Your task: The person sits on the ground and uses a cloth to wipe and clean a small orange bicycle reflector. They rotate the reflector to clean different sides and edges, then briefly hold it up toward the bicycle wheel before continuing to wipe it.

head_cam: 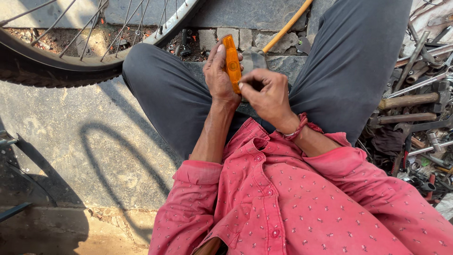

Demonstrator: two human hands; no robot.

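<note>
Orange reflector (231,62) upright, gripped by left hand (218,75), right hand (266,93) pinching its lower end

1. We see a bicycle wheel (61,56), its spokes and dark tyre, at the upper left.
2. We see its curved shadow on the concrete floor (71,141).
3. We see a heap of tools (415,108), wooden-handled hammers and metal wrenches, at the right.
4. We see an orange hose (288,26) crossing the stone paving (255,16) at the top.
</note>
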